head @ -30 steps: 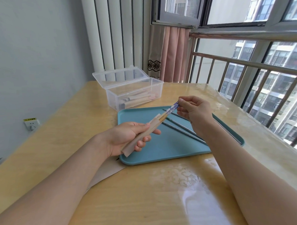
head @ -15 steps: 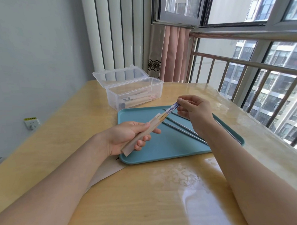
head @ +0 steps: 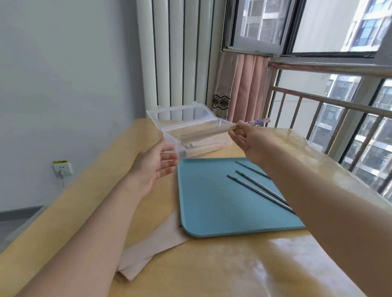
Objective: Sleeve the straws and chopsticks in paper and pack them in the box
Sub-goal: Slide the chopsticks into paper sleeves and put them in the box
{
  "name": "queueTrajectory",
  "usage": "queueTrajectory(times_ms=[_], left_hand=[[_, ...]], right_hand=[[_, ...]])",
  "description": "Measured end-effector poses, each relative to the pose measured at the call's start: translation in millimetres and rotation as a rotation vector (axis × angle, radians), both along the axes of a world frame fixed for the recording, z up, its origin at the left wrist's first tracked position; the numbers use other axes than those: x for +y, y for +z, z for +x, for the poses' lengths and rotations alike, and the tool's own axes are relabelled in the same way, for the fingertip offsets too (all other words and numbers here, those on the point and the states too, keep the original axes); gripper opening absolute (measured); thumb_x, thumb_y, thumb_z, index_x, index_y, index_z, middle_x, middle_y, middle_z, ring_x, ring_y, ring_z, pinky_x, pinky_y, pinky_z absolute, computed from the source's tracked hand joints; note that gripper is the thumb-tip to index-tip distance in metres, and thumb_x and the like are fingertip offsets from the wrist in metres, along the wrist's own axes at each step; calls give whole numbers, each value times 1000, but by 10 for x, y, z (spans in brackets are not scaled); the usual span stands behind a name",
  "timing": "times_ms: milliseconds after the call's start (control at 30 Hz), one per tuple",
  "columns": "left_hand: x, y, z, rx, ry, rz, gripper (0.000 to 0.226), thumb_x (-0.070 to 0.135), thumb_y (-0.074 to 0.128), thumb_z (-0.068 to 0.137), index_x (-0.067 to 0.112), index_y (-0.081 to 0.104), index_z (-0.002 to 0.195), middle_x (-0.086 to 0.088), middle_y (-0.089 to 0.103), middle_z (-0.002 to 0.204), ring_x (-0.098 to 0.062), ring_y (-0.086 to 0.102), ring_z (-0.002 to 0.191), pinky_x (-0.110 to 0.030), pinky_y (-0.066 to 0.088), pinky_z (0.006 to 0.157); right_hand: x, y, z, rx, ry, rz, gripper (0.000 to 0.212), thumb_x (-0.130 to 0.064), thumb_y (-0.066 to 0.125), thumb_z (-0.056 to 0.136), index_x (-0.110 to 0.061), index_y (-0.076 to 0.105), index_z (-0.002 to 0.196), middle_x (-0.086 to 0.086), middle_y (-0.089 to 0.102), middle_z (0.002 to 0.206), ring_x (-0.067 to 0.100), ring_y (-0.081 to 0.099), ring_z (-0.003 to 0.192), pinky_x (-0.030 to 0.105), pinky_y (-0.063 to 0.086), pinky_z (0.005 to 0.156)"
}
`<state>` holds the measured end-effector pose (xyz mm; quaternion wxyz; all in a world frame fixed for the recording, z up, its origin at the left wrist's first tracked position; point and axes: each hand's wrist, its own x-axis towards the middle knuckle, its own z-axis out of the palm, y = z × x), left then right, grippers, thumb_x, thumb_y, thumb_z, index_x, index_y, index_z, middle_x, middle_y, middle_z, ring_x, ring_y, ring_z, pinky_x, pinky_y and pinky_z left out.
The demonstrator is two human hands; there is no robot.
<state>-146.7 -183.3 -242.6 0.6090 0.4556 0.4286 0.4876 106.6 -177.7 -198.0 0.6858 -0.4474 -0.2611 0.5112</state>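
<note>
Right hand [head: 246, 139] pinches the sleeved chopsticks [head: 214, 131] over the box [head: 201, 137], centre frame; left hand [head: 155, 165], grip open.

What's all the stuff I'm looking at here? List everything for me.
Sleeved chopsticks: one pair, tan paper with blue-patterned ends sticking out, held over the box.
Box: one, clear plastic, lid open, far side of the table, paper-sleeved items inside.
Straws: three, metal grey, lying on the tray.
Tray: one, teal, middle of the table.
Paper sleeves: a small pile, pale beige, on the table left of the tray, partly under its edge.
Table: one, yellow wood, glossy.
Curtain: one, pink, by the window.
Wall socket: one, white, left wall.
Left hand: open, beside the box.
Right hand: pinching the chopsticks.
</note>
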Motion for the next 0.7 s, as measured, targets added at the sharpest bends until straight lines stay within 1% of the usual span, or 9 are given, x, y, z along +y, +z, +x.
queueTrajectory(times_ms=[100,200,267,333,433,500,533,600,700], left_hand=[[60,-110,-47,63,26,1,27,36,55,100,12,67,101,-4,67,85,-16,64,70,-27,52,62],[103,-156,-54,182,-25,47,26,36,57,98,13,69,101,-2,66,85,-14,60,66,-23,47,57],[125,-169,-55,251,-56,71,30,38,59,97,12,71,104,0,66,82,-12,58,63,-22,44,55],[122,-185,-71,396,-74,117,31,40,58,97,12,71,101,2,65,79,-12,55,60,-22,41,53],[92,-184,-118,734,-90,253,32,40,58,97,12,71,89,1,62,72,-12,51,55,-22,39,51],[80,-160,-123,811,-111,265,34,40,58,97,11,70,84,0,60,70,-13,49,53,-22,38,50],[71,-137,-123,823,-127,248,34,40,57,98,12,69,83,-1,58,70,-15,48,54,-23,37,50],[57,-124,-135,854,-174,209,31,35,54,99,13,67,82,-2,57,70,-16,48,54,-23,35,49],[61,-144,-201,928,-225,150,25,24,52,95,14,67,79,-3,58,72,-16,48,54,-22,37,48]], right_hand=[[469,192,-37,-45,-74,-37,11,-7,68,94,1,59,93,15,69,75,21,68,55,27,61,53],[854,213,-147,-180,-56,-113,15,-8,70,93,2,61,98,15,69,75,19,66,48,27,59,47],[1003,162,-183,-340,-3,-170,21,-12,71,93,2,59,102,13,65,76,18,65,49,26,60,50],[1036,134,-188,-505,33,-219,24,-14,72,92,-1,54,101,12,60,84,16,64,54,27,62,58],[920,69,-174,-800,-145,-212,23,-15,75,89,-5,54,87,12,62,92,14,64,48,24,56,47],[663,-31,-290,-996,-184,-110,22,-17,75,89,-11,55,82,7,63,85,15,63,53,26,53,48],[476,-99,-390,-1079,-88,-54,19,-19,76,87,-11,59,84,4,63,77,15,60,54,28,52,48],[-19,-238,-655,-1204,306,33,16,-20,79,85,-9,68,89,1,59,63,12,53,49,25,44,47],[-670,-349,-985,-1299,843,103,16,-19,83,82,-13,76,96,0,62,69,8,49,53,21,41,50]])
